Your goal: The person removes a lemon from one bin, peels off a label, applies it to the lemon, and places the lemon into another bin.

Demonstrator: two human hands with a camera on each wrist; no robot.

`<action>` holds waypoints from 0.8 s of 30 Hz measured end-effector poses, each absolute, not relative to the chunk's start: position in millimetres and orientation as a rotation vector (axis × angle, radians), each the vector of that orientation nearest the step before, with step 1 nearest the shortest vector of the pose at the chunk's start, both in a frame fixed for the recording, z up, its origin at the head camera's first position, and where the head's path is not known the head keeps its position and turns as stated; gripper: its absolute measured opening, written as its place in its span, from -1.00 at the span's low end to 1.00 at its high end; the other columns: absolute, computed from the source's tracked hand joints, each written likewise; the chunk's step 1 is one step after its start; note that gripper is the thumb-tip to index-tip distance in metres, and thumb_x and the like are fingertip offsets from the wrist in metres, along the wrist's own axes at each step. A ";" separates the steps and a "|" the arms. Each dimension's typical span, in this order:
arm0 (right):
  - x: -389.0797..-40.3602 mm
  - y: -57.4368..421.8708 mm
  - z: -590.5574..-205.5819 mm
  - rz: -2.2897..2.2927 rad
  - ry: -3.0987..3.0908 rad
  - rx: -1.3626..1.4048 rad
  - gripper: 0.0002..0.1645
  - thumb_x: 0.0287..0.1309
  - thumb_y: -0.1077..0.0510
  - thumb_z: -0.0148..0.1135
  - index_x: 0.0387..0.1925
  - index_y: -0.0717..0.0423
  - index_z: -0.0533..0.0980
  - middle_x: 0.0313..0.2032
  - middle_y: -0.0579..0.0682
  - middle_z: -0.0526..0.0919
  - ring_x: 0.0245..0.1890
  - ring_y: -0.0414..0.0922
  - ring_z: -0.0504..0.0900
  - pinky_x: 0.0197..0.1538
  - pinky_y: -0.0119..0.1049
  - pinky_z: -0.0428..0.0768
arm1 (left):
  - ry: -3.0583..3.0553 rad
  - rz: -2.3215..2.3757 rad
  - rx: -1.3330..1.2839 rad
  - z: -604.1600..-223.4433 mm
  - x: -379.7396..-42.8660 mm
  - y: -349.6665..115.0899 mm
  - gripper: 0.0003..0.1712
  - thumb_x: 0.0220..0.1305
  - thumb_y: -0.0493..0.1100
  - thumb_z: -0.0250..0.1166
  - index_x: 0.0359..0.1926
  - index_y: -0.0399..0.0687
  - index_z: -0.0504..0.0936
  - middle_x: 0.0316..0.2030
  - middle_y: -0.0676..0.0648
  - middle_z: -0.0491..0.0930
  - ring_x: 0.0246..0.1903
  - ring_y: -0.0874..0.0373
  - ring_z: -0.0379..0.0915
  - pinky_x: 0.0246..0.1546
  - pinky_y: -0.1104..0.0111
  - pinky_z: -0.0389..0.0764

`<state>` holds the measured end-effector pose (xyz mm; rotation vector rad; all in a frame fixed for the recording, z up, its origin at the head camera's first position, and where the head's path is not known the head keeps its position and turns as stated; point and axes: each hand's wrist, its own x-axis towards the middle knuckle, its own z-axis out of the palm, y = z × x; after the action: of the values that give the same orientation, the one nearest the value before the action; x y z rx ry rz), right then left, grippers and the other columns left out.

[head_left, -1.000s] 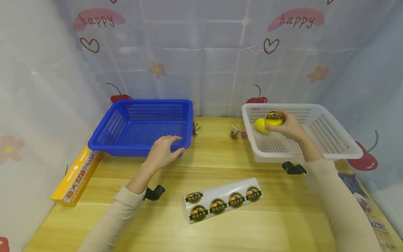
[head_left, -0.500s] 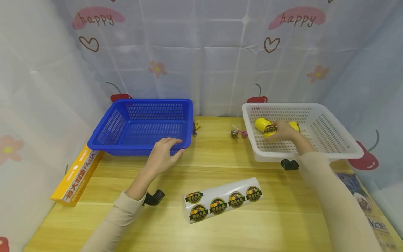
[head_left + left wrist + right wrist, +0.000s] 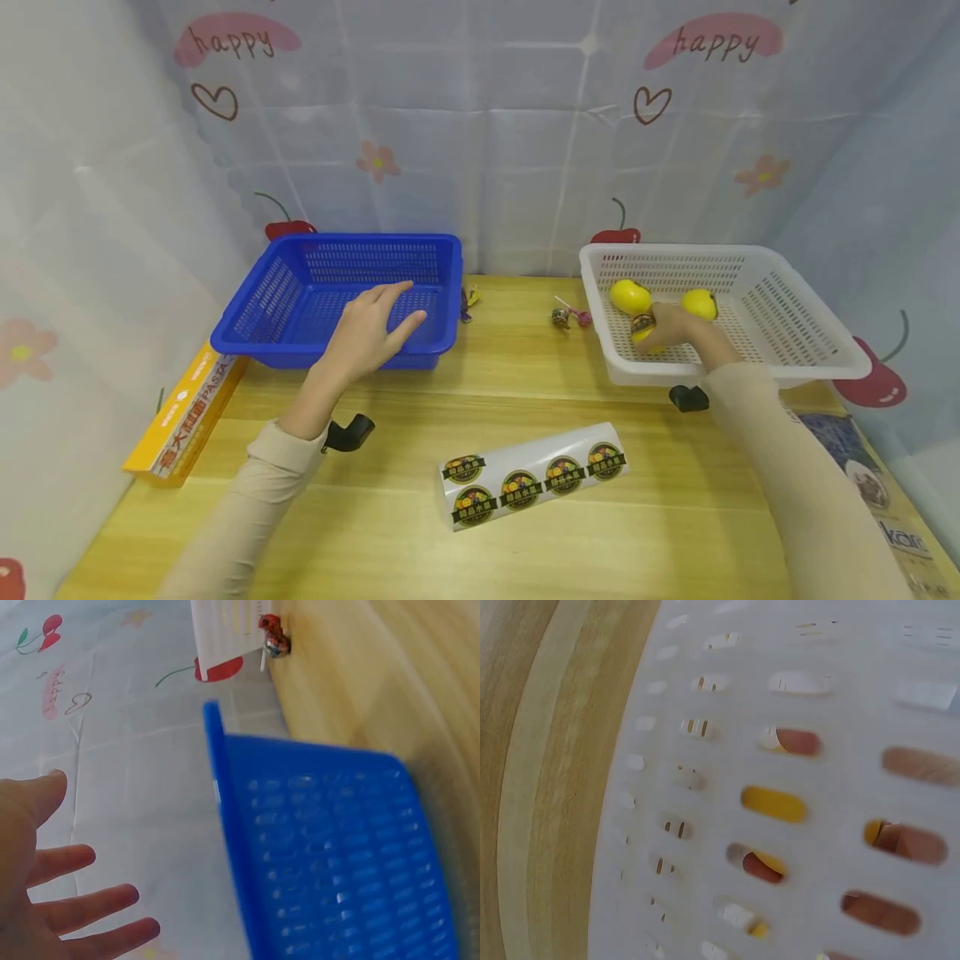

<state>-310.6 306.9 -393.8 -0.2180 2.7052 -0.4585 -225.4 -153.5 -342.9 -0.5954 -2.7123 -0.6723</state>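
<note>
My right hand (image 3: 675,323) reaches down into the white basket (image 3: 810,372) and grips a yellow fruit (image 3: 651,340) with a dark label, low near the basket's front left. Two other yellow fruits lie in there: one at the left (image 3: 630,297), one behind the wrist (image 3: 699,304). In the right wrist view, bits of yellow fruit (image 3: 774,804) and fingers (image 3: 911,844) show through the holes of the basket wall. My left hand (image 3: 367,329) hovers over the blue basket (image 3: 262,352), fingers spread and holding nothing; the left wrist view shows this hand (image 3: 15,847) beside the blue rim.
A roll of round fruit labels (image 3: 532,475) lies at the front middle. Lollipops (image 3: 572,317) and small wrapped candies (image 3: 468,304) sit between the baskets. A yellow pasta box (image 3: 183,417) is at the left edge, a printed packet (image 3: 862,492) at the right edge.
My right hand has lowered a labelled fruit toward the white basket's front, and another fruit behind it has come into view. My left hand has moved up and left over the blue basket.
</note>
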 end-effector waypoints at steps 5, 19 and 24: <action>-313.6 308.7 -394.5 -0.471 2.696 -0.230 0.04 -0.09 -0.06 0.41 0.27 0.46 0.17 0.16 0.46 0.33 0.10 0.31 0.34 0.19 0.28 0.23 | -2.764 -0.604 -0.606 -334.8 -233.5 -155.5 -0.33 0.35 0.14 0.09 0.32 -0.16 0.30 0.18 -0.29 0.40 0.17 -0.23 0.29 0.11 -0.18 0.29; -309.5 307.0 -390.0 -0.466 2.662 -0.278 0.17 -0.11 -0.04 0.47 0.32 0.48 0.04 0.26 0.50 0.13 0.25 0.42 0.10 0.24 0.30 0.13 | -2.880 -0.628 -0.623 -342.8 -234.0 -154.1 -0.30 0.35 0.15 0.07 0.36 -0.15 0.23 0.23 -0.31 0.34 0.23 -0.27 0.20 0.18 -0.19 0.21; -303.3 307.4 -378.1 -0.502 2.658 -0.239 0.28 -0.12 -0.06 0.48 0.38 0.44 -0.10 0.31 0.51 0.00 0.28 0.43 0.02 0.22 0.35 0.10 | -2.910 -0.613 -0.633 -343.6 -237.4 -154.3 -0.27 0.35 0.18 0.05 0.37 -0.14 0.21 0.25 -0.32 0.30 0.24 -0.28 0.17 0.19 -0.18 0.20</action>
<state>-303.3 307.4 -378.1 -0.2393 2.6584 -0.5020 -237.4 -154.3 -343.6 -0.6328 -2.9095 -0.6129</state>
